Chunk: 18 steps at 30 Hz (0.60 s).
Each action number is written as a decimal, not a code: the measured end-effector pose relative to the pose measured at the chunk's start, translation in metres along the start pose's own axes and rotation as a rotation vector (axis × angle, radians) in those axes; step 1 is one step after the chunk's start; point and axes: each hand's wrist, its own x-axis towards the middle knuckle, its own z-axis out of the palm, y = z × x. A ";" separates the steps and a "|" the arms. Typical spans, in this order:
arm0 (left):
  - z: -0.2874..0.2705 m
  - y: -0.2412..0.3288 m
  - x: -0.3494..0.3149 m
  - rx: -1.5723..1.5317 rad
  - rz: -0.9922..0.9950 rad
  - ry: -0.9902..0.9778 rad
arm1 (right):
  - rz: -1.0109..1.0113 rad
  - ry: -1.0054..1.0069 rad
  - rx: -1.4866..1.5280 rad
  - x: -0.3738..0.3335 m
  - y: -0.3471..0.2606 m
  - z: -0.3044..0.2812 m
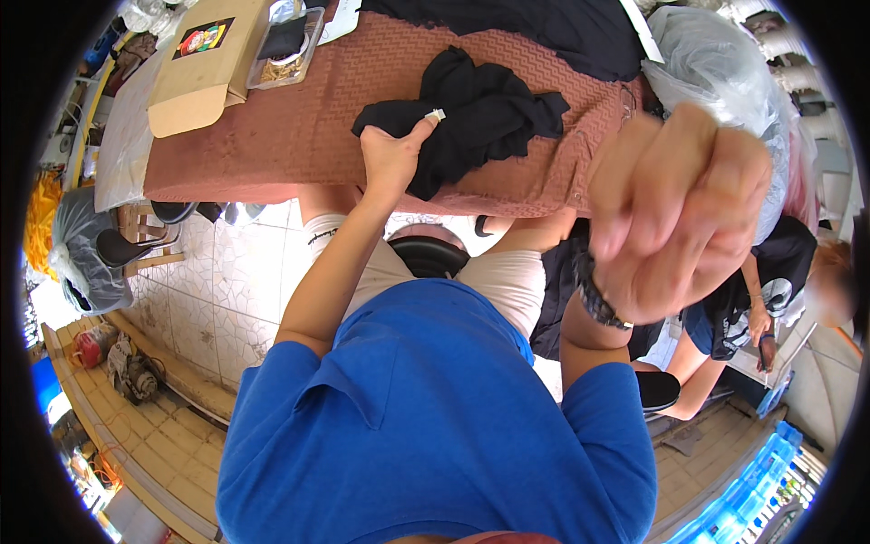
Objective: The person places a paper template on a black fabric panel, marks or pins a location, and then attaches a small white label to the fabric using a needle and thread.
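Note:
On the table lies a bunched black garment point(485, 113). My left hand point(391, 159) pinches its near left edge between thumb and fingers. At the thumb tip a small white label point(437, 115) stands out against the black cloth. My right hand point(680, 213) is raised high and close to the camera, apart from the garment and slightly blurred. Its fingers are curled in and closed; whatever they hold, if anything, is too small or hidden to make out. A dark braided band point(596, 290) circles the right wrist.
A brown textured cloth point(299, 118) covers the table. At the back left stand a cardboard box point(204, 68) and a clear plastic container point(285, 68). More black fabric point(544, 27) lies along the back, beside a large clear plastic bag point(707, 63). Another person point(770, 281) sits at the right.

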 end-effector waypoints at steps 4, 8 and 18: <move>0.002 0.042 -0.009 -0.252 -0.284 -0.077 | 0.277 0.003 -0.033 -0.036 0.005 0.017; -0.004 0.060 -0.015 -0.546 -0.430 -0.259 | 0.545 0.137 -0.191 -0.066 0.062 0.008; 0.001 0.070 -0.025 -0.617 -0.408 -0.342 | 0.387 0.398 -0.474 -0.084 0.118 -0.017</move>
